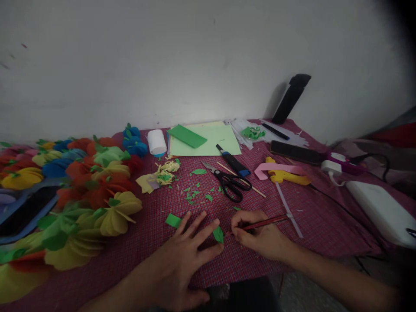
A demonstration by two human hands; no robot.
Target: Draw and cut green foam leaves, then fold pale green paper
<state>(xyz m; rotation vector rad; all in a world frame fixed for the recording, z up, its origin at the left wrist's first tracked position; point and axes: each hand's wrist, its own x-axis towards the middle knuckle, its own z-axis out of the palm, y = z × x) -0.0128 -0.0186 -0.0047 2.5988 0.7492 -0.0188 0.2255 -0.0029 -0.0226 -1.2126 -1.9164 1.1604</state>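
The fingers of the left hand (182, 260) are spread wide, palm down, with nothing gripped, while those of the right hand (256, 234) are closed around a slim dark-red pencil (266, 222). Both are set at the near side of the desk (146, 251), which is covered with a red checked cloth. Its left side is filled with a heap of many-coloured folded paper pumpkins (107, 186), topped with green. Toward the wall, pale paper sheets (224, 145) are laid flat, and a green paper strip (188, 136) is rested across them. In the middle, black-handled scissors (217, 172) are left lying open beside a wooden stick (258, 191). A small green rectangle (173, 220) is placed just beyond the left fingertips. The smaller green paper leaf (218, 234) is lodged between two left fingertips, apparently steadied by them, and is pointed at by the pencil; whether it is touched by the tip cannot be told. The step in hand is judged to be detailing of this leaf. For the next move, a flat, steady leaf and a light, controlled stroke seem to be called for. Tiny green scraps (190, 197) are scattered beyond.
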